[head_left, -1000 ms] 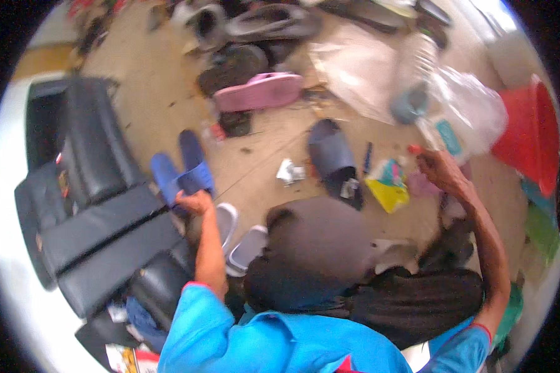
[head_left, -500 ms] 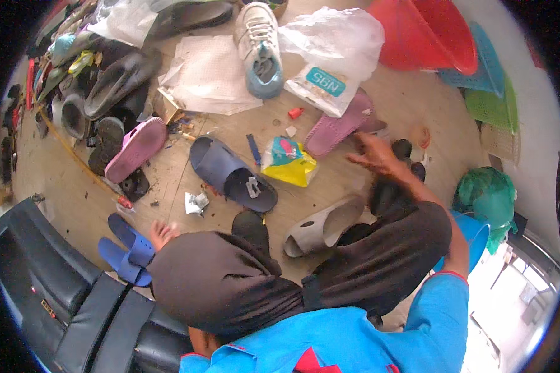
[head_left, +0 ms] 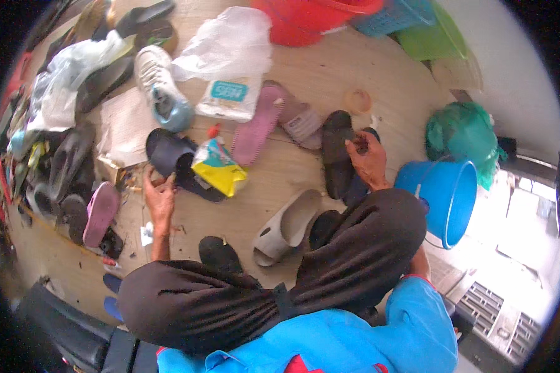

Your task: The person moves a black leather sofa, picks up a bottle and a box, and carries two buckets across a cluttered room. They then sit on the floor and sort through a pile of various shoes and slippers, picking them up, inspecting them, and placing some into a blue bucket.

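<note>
My left hand reaches up beside a navy slide sandal, thumb apart from the fingers at its near left edge. A yellow, white and teal packet overlaps the right side of that slide. On the right, my right hand has its curled fingers on the edge of a dark slipper. Part of another dark slipper shows beneath that hand. Between my feet lies a grey slide. Farther off, a pink slide rests beside a mauve slipper.
Many shoes are heaped at the left, with a pink slide at their edge. A white sneaker and a printed white plastic bag lie farther away. At the right stand a blue bucket and a green bag.
My view has turned to the right. My left hand moved from near the blue slippers to the navy slide. My right hand left the pink slide and is now at the dark slipper.
</note>
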### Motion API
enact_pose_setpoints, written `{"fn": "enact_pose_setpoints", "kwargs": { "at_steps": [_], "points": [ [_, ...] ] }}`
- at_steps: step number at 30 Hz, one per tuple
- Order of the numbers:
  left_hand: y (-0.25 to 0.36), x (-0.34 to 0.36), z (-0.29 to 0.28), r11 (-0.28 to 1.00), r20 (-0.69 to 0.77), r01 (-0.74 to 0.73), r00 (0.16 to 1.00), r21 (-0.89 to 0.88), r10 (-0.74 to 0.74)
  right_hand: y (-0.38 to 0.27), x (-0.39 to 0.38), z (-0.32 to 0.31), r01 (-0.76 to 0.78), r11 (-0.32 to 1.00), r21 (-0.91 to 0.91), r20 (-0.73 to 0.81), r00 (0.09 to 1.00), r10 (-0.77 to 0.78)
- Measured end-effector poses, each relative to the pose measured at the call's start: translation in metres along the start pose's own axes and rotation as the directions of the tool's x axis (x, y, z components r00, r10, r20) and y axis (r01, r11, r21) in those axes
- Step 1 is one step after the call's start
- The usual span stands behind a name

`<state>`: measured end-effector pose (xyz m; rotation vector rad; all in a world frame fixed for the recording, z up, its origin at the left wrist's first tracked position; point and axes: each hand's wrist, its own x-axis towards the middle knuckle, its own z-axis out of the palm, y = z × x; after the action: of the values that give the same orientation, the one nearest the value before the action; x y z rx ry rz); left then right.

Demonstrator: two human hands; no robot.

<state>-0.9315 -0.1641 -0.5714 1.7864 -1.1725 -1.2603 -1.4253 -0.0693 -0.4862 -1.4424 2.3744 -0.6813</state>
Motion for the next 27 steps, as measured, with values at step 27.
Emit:
{"fn": "enact_pose_setpoints", "kwargs": {
  "at_steps": [27],
  "points": [
    [0.022, -0.12, 0.108, 0.189, 0.969, -0.972, -0.095, -0.139, 0.226, 0.125, -0.051, 0.05, -0.363, 0.832, 0.419, 0.124, 0.931, 0.344]
  ]
}}
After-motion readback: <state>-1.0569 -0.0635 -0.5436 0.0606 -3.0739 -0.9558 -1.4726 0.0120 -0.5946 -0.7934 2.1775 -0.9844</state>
